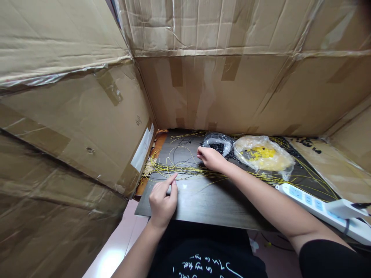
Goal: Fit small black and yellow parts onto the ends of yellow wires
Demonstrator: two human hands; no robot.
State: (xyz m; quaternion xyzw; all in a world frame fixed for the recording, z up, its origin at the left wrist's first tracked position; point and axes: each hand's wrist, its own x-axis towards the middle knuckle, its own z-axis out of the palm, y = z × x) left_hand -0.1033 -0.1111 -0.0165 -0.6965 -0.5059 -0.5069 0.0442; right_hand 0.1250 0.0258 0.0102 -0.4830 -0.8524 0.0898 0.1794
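While cardboard walls (214, 92) stand around it, one dark surface (203, 204) carries one loose bundle of yellow and black wires (185, 170), too many to count, its long axis running left to right and partly hidden under the right forearm (261, 191). One white power strip (307, 200) is cut off at the right edge. Two clear bags lie beyond the wires: one yellow-filled bag (262, 154), one black-filled bag (218, 144) partly covered by the right hand (213, 158). Its fingers are bunched; the left hand (164, 197) is curled, thumb near forefinger; whether either grasps a wire, I cannot tell
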